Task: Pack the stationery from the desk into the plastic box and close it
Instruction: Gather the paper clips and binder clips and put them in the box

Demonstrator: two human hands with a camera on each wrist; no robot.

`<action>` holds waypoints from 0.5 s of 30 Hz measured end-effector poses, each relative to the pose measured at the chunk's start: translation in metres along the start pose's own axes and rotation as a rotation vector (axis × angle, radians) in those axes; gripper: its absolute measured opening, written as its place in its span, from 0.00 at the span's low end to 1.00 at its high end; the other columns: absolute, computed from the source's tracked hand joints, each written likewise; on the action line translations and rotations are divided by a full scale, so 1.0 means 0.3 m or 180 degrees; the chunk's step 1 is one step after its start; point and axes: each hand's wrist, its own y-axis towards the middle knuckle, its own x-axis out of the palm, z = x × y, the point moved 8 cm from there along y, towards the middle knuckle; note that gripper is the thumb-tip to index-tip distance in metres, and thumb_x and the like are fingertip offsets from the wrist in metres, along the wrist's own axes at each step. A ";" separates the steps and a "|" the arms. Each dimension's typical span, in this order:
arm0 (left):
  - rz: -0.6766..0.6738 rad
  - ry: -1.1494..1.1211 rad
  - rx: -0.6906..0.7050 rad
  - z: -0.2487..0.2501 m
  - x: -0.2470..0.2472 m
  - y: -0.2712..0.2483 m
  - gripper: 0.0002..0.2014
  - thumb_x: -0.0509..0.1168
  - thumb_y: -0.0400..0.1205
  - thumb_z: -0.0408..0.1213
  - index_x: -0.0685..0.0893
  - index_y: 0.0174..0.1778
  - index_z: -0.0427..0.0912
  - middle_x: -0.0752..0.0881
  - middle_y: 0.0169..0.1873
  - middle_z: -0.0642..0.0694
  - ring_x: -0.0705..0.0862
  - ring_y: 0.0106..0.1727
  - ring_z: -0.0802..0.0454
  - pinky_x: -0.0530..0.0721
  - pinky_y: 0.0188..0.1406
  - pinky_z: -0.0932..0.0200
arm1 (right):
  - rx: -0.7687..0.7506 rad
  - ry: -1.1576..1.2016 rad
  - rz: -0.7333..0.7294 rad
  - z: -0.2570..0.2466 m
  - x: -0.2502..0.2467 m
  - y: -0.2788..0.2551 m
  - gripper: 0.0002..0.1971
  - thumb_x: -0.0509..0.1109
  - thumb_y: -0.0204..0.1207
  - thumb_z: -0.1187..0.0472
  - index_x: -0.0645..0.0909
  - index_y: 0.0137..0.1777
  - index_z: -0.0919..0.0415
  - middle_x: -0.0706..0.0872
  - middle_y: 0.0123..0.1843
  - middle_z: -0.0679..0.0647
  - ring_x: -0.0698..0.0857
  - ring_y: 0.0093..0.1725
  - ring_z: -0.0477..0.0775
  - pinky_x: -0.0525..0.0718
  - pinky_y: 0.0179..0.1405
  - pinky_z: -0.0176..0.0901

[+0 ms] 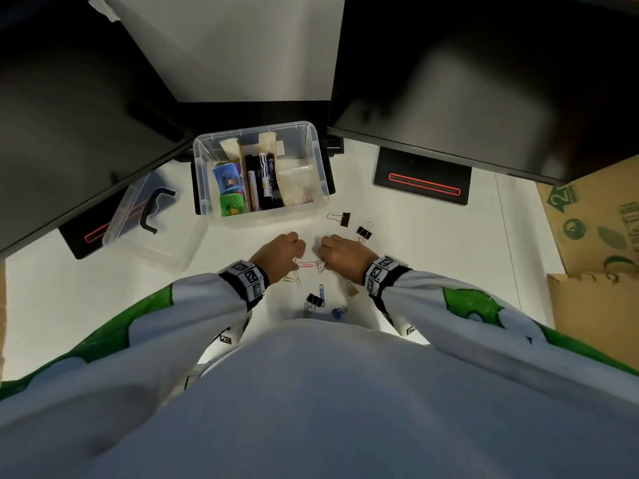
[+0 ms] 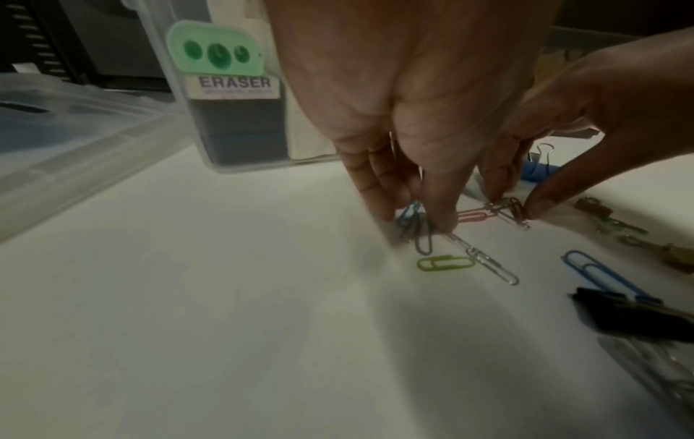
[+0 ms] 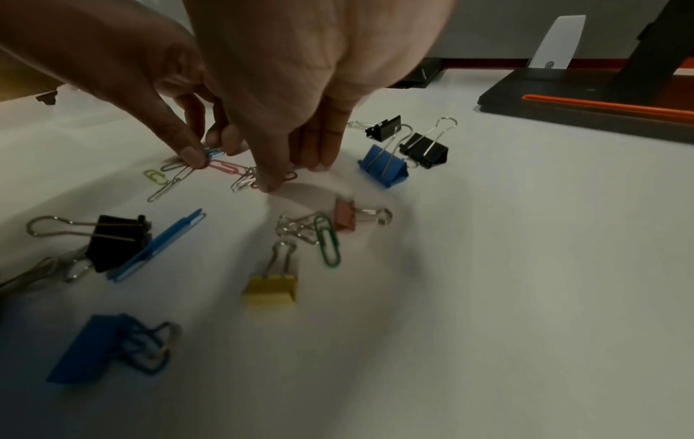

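Note:
The clear plastic box (image 1: 320, 160) stands open at the back of the white desk and holds markers, erasers and tape. Its lid (image 1: 145, 243) lies to its left. My left hand (image 1: 298, 260) pinches blue paper clips (image 2: 411, 212) against the desk. Right beside it, my right hand (image 1: 321, 262) pinches a small bunch of silver and red paper clips (image 3: 246, 179). A pink clip (image 1: 306, 264) lies between the hands. Loose green and silver clips (image 2: 445, 263) lie just in front of them. Black (image 1: 343, 218), blue (image 1: 338, 312) and yellow (image 1: 352, 289) binder clips are scattered around.
Two black monitor bases (image 1: 422, 183) with red stripes sit behind, the left one under the lid. Dark monitors overhang the back of the desk. A cardboard box (image 1: 594, 229) stands at the right edge. A large blue paper clip (image 3: 161, 242) leans on a black binder clip (image 3: 116, 240).

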 end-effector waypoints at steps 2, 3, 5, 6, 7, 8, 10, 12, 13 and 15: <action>0.0010 -0.0079 -0.0049 -0.015 -0.001 -0.011 0.20 0.76 0.75 0.38 0.80 0.59 0.37 0.77 0.56 0.41 0.80 0.56 0.42 0.81 0.54 0.49 | 0.0115 0.0098 -0.0108 0.002 -0.004 0.001 0.22 0.68 0.78 0.68 0.73 0.72 0.69 0.77 0.68 0.65 0.77 0.66 0.66 0.85 0.51 0.59; 0.0013 -0.0078 -0.0077 -0.020 0.001 -0.020 0.25 0.78 0.73 0.42 0.78 0.61 0.37 0.76 0.57 0.41 0.78 0.56 0.43 0.81 0.54 0.50 | 0.0180 0.0159 -0.0129 -0.001 -0.009 0.000 0.22 0.67 0.79 0.65 0.72 0.73 0.68 0.76 0.69 0.65 0.76 0.68 0.65 0.84 0.54 0.59; 0.0073 0.0101 -0.0199 -0.031 0.008 -0.039 0.35 0.80 0.66 0.53 0.75 0.62 0.38 0.75 0.57 0.42 0.76 0.56 0.44 0.80 0.53 0.50 | 0.0256 0.0279 -0.0180 -0.010 -0.013 0.001 0.27 0.70 0.79 0.57 0.70 0.75 0.66 0.74 0.71 0.62 0.74 0.71 0.61 0.80 0.58 0.56; 0.0106 0.0257 -0.0315 -0.035 0.011 -0.049 0.38 0.80 0.64 0.57 0.74 0.62 0.38 0.74 0.56 0.43 0.75 0.56 0.44 0.80 0.54 0.49 | 0.0227 0.0312 -0.0207 -0.019 -0.012 0.005 0.29 0.72 0.78 0.55 0.69 0.75 0.66 0.73 0.71 0.62 0.73 0.71 0.60 0.78 0.60 0.53; 0.0132 0.0402 -0.0438 -0.037 0.016 -0.056 0.39 0.78 0.64 0.60 0.73 0.62 0.38 0.74 0.56 0.43 0.75 0.57 0.43 0.78 0.55 0.48 | 0.0196 0.0300 -0.0232 -0.031 -0.014 0.006 0.30 0.73 0.77 0.54 0.69 0.75 0.67 0.73 0.71 0.63 0.73 0.70 0.60 0.77 0.61 0.52; 0.0144 0.0499 -0.0542 -0.037 0.023 -0.059 0.40 0.77 0.64 0.61 0.73 0.62 0.38 0.75 0.57 0.42 0.75 0.58 0.42 0.77 0.56 0.47 | 0.0170 0.0283 -0.0237 -0.037 -0.007 0.011 0.30 0.73 0.77 0.55 0.70 0.74 0.68 0.74 0.70 0.64 0.74 0.69 0.62 0.77 0.61 0.51; 0.0120 0.0580 -0.0646 -0.027 0.040 -0.056 0.37 0.77 0.67 0.58 0.73 0.62 0.37 0.76 0.59 0.41 0.76 0.59 0.41 0.76 0.58 0.45 | 0.0179 0.0279 -0.0226 -0.046 0.001 0.019 0.24 0.71 0.78 0.61 0.72 0.71 0.70 0.76 0.67 0.66 0.77 0.66 0.65 0.79 0.59 0.55; 0.0099 0.0598 -0.0616 -0.018 0.048 -0.047 0.30 0.75 0.73 0.52 0.74 0.61 0.36 0.77 0.59 0.39 0.77 0.60 0.40 0.77 0.57 0.45 | 0.0127 0.0245 -0.0190 -0.058 0.008 0.020 0.16 0.66 0.81 0.67 0.75 0.66 0.70 0.79 0.62 0.66 0.80 0.61 0.65 0.81 0.55 0.55; 0.0092 0.0557 -0.0581 -0.016 0.048 -0.044 0.26 0.74 0.75 0.49 0.75 0.60 0.36 0.77 0.59 0.39 0.78 0.60 0.39 0.77 0.56 0.46 | 0.0100 0.0229 -0.0180 -0.062 0.009 0.016 0.13 0.63 0.82 0.69 0.76 0.65 0.70 0.80 0.61 0.66 0.81 0.59 0.65 0.80 0.54 0.55; 0.0075 0.0426 -0.0501 -0.020 0.045 -0.041 0.19 0.72 0.78 0.44 0.77 0.57 0.36 0.78 0.57 0.38 0.79 0.59 0.38 0.78 0.56 0.45 | 0.0087 0.0243 -0.0102 -0.062 0.007 0.010 0.10 0.61 0.83 0.69 0.77 0.62 0.69 0.81 0.58 0.66 0.82 0.57 0.65 0.80 0.53 0.54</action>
